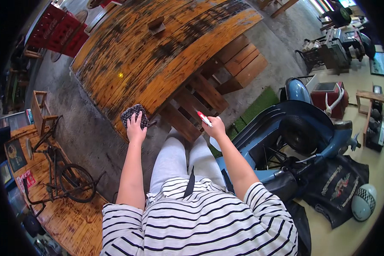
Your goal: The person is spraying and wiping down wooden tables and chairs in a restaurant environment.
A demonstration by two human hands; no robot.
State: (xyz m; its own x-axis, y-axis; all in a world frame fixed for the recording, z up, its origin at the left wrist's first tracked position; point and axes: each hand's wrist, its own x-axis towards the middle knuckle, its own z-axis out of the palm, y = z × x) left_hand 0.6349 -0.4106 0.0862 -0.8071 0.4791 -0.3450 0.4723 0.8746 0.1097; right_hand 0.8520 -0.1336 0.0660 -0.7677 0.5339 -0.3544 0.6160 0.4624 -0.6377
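My left hand (136,128) rests, fingers spread, on a dark grey knobbly cloth or pad (135,116) at the near left corner of a worn wooden table (131,60). Whether its fingers grip the pad, I cannot tell. Out past the table's near edge, my right hand (215,127) is closed around a red and white object (204,118), perhaps a spray nozzle or a marker, pointing up and to the left. A small brown holder (156,26) stands farther back on the tabletop.
Wooden slatted seats (185,112) and a wooden crate (243,65) sit along the table's near side. To my right stands a blue scooter with a sidecar (272,128), beside a green mat (259,104). A small bicycle (67,182) is at the left, and red crates (59,30) stand at the back left.
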